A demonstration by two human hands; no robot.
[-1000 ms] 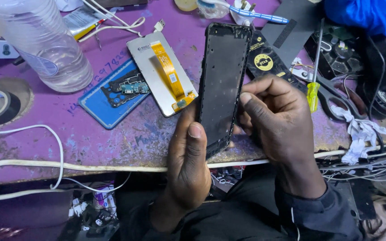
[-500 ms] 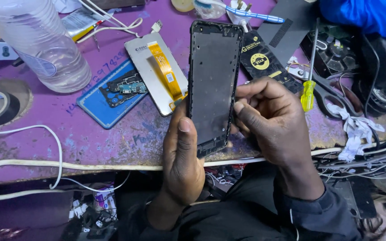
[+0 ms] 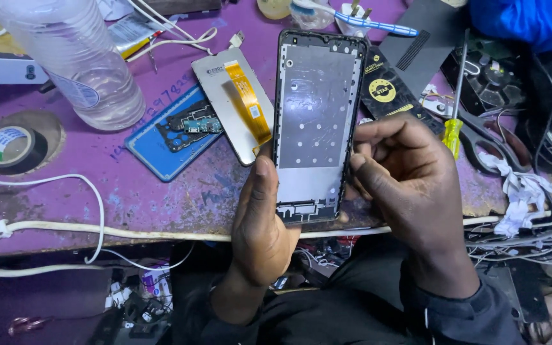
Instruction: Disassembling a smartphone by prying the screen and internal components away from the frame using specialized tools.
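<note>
Single head cam, looking steeply down, close over purple bench.

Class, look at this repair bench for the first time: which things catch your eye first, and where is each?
At centre, the left hand and right hand hold a bare phone frame upright over the purple table. Left of it lies a display panel with an orange ribbon cable, partly on a blue phone back cover. A clear plastic bottle stands at upper left.

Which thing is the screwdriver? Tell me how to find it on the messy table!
Start at the purple table and look to the right of the phone frame that both hands hold up. Just above the right hand lies the screwdriver, pointing away from the person. It has a thin metal shaft and a yellow handle, unlike the dark scissors beside it.
</note>
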